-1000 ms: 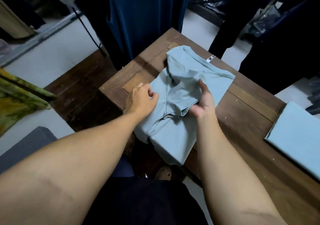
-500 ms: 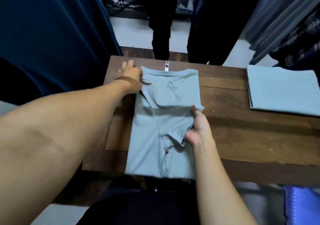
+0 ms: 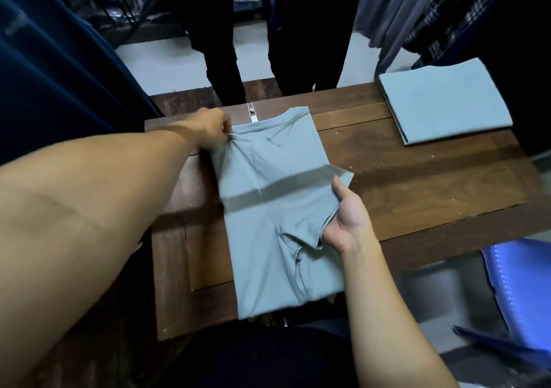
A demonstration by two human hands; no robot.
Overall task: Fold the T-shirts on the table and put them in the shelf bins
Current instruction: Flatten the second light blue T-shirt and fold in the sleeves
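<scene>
Pale blue T-shirt lies lengthwise on the table, collar far.
The left hand pinches its far corner; the right hand grips the nearer right edge.

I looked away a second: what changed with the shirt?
The left hand moved to the far collar corner of the T-shirt and pinches it, pulling the bunched cloth long and flat. The right hand still grips its right sleeve edge; the folded shirt stays put.
</scene>
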